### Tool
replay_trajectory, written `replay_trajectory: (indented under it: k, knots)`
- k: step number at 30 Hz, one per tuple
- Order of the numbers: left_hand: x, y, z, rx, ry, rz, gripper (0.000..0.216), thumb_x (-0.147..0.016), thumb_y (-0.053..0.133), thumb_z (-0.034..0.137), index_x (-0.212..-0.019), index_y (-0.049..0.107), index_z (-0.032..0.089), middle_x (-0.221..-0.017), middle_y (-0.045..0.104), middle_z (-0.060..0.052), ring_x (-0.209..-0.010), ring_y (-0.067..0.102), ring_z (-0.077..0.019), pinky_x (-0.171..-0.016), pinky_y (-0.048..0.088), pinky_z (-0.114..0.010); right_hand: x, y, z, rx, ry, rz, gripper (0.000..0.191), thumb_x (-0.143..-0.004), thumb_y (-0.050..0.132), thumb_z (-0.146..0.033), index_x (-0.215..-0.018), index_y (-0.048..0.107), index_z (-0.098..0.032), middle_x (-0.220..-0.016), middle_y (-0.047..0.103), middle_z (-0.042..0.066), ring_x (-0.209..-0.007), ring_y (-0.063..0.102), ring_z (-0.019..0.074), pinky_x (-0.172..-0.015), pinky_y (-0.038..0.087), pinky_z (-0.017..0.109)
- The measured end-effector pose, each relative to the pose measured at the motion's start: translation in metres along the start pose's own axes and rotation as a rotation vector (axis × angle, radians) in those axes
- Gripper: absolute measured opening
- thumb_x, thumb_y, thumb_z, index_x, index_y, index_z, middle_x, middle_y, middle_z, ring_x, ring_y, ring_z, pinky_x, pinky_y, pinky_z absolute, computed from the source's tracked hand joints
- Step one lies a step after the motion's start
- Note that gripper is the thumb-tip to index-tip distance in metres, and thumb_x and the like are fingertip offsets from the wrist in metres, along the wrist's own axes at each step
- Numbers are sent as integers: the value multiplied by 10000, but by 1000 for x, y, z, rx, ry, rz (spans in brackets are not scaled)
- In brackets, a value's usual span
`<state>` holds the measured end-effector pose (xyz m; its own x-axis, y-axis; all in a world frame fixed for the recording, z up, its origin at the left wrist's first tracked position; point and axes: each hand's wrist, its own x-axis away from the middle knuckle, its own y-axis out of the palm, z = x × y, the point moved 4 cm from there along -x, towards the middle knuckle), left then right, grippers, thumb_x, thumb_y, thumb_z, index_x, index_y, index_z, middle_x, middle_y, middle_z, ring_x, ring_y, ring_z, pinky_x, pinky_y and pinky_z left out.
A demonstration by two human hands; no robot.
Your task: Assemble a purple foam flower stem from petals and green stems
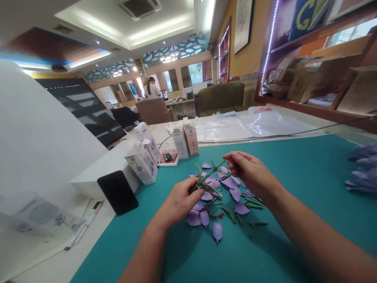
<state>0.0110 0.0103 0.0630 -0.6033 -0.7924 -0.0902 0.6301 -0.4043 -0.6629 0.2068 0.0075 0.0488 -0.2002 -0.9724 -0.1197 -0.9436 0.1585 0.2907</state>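
Note:
My left hand [180, 201] is closed on the lower end of a green plastic stem [209, 175] with small leaves. The stem slants up to the right, and my right hand [249, 172] pinches its upper tip between thumb and fingers. Both hands hover just above a teal mat [309, 177]. Under and around them lie several loose purple petals [218, 230] and short green and red pieces [257, 224].
Small white product boxes [143, 162] with purple flower prints stand at the mat's far left edge, beside a black phone [118, 192]. Two pens [85, 225] lie on the white table to the left. More purple pieces [362, 167] sit at right. A person stands far back.

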Motion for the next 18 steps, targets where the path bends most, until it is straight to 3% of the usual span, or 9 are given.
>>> replay_trajectory:
  k: [5,11,18]
  knots:
    - [-2,3,-4,-135,11,38,208,-795,422,187,-892,604,162,-822,592,-24,-777,513,-169,-673,387,-252,2,4,-3,175,-12,-44,309,-648,729,-441,-777,663,-167,-646,586,-4,-567,461,105,-553,358,266]
    - [-5,4,-11,-30,18,19,331,-778,444,178,-1049,634,175,-948,657,-46,-874,562,-193,-761,442,-278,2,5,0,230,-22,-24,296,-621,734,-438,-708,633,-174,-632,592,-1,-584,476,118,-568,379,275]
    - [-7,5,-27,97,-74,11,365,-767,489,215,-1104,616,159,-851,657,-40,-734,574,-160,-663,462,-270,1,3,-1,216,-21,20,283,-621,729,-426,-694,627,-172,-609,585,-2,-565,472,113,-564,371,276]
